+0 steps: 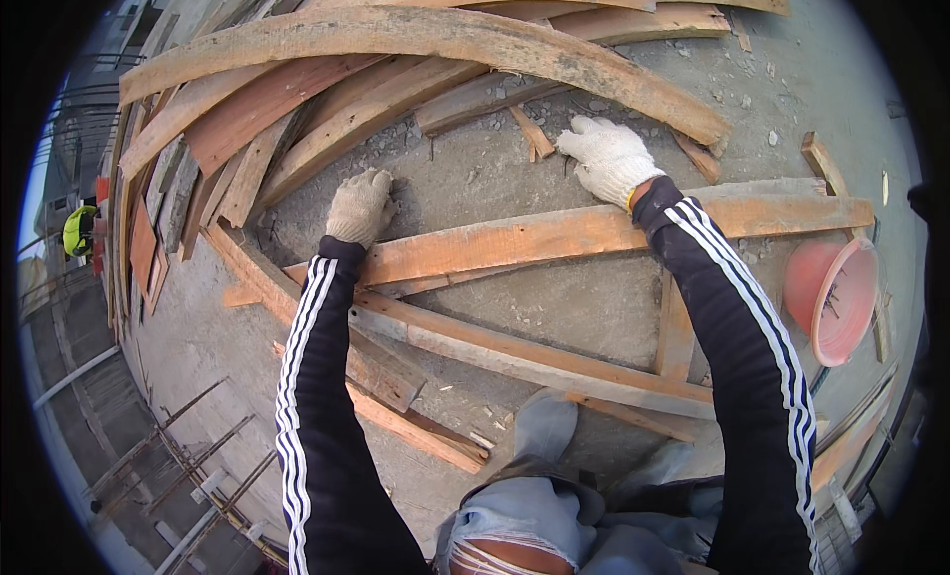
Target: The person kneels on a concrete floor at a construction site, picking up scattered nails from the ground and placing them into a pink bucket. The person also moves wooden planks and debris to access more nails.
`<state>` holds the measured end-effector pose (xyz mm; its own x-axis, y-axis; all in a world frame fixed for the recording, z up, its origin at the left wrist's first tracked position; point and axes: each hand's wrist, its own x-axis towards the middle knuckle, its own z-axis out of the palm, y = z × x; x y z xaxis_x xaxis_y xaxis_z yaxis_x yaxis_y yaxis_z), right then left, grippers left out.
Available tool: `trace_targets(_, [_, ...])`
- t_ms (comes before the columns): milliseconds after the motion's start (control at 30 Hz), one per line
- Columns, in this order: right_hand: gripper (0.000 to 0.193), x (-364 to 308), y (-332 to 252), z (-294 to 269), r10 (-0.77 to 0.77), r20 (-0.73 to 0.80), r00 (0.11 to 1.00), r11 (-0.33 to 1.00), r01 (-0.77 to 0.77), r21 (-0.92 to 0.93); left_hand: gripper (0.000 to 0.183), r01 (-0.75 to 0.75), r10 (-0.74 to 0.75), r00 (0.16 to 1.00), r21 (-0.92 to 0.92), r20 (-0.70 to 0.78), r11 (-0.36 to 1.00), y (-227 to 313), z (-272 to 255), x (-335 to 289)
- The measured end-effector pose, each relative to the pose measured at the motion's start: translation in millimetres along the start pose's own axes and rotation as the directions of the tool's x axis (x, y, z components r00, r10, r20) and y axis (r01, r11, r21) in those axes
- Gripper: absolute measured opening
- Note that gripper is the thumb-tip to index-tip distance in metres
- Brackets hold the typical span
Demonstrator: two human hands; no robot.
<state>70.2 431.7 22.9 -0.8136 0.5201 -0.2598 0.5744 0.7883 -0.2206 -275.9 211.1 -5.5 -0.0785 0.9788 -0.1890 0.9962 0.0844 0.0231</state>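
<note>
Both my hands wear pale knitted work gloves and reach past a long orange-brown wooden beam [515, 240] lying across the ground. My left hand [360, 207] is closed, knuckles up, just beyond the beam's left part. My right hand [606, 157] is farther out to the right, its fingers curled, over the bare concrete between this beam and the plank pile. Whatever either hand may hold is hidden under the fingers. A second wooden beam [534, 359] slants below the first. Near my right hand lies a small wood splinter [532, 132].
A heap of boards [336, 110], topped by a long curving plank [435, 36], fills the far left. A red plastic bucket [859, 308] holding a few thin dark pieces lies tipped at the right. Rebar rods [188, 446] stick out at lower left. A yellow-green helmet [77, 231] shows at far left.
</note>
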Motion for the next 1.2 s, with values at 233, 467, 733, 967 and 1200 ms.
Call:
trace_targets(233, [0.029,-7.1,0.0,-10.5,0.074,0.043,0.996,0.996,-0.076,0.056,0.023,0.228,-0.213,0.973,-0.215,0.088,0.95,6.5,-12.1,3.2])
trace_targets(467, [0.022,-49.5,-39.4,-21.9,0.358,-0.051,0.932,-0.251,0.148,0.957,0.021,0.157,-0.355,0.934,-0.94,0.042,0.302,116.6,-83.5,12.4])
trace_targets(733, [0.031,-103.5,-72.7,16.9,0.119,0.162,0.98,-0.977,0.086,0.197,0.026,0.136,-0.468,0.829,-0.702,-0.305,0.699,103.2,-55.7,28.8])
trace_targets(967, [0.029,-136.1,-61.0,15.1,0.235,0.281,0.93,-0.897,0.097,0.431,0.037,0.632,-0.797,0.588,-0.539,-0.135,0.558,-6.3,31.9,32.3])
trace_targets(1200, [0.027,-133.8,-76.8,15.4,0.224,0.343,0.912,-0.841,0.003,0.541,0.04,0.653,-0.794,0.535,-0.456,-0.288,0.605,6.5,38.7,45.3])
